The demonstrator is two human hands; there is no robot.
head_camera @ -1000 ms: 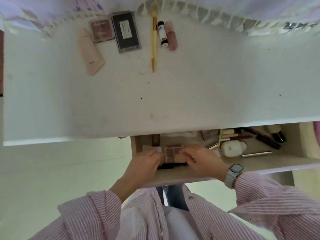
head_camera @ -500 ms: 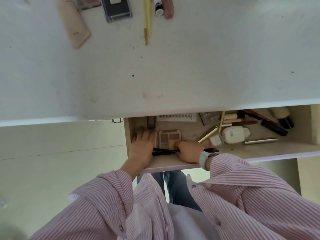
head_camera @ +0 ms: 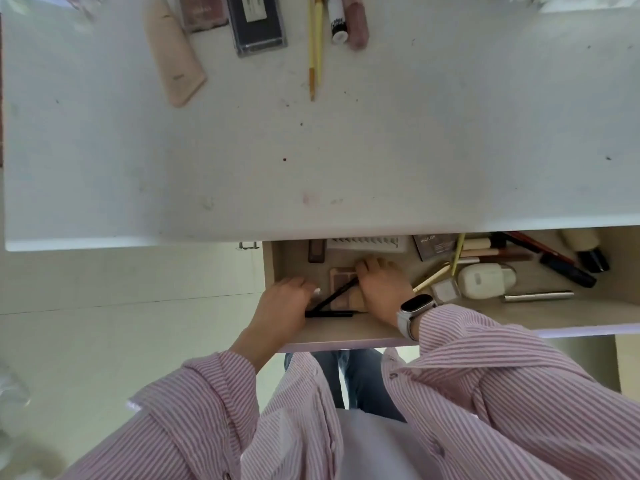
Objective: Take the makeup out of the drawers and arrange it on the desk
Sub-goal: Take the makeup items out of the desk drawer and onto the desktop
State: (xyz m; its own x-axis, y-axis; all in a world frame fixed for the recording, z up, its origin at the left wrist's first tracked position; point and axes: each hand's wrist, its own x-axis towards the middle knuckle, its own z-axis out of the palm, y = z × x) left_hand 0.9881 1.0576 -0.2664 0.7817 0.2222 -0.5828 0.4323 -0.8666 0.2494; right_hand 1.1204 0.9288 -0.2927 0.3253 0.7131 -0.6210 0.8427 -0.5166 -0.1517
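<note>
Where drawer (head_camera: 571,317) gapes, cluttered makeup.

Legible text: "HUGELEEK" (reading uncertain) in pale capitals on the dark box (head_camera: 435,244) at the far side of the open drawer (head_camera: 346,336). Printing on the white tube (head_camera: 336,24) and on the dark palette's label (head_camera: 254,9), far on the desk (head_camera: 381,140), is too blurred to read.

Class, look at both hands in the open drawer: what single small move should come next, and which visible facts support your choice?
Probably lift the black pencil out. The right hand grips its upper end over the pink palette, its lower end sits by the left hand, and the desk has room beside the items already laid out.
</note>
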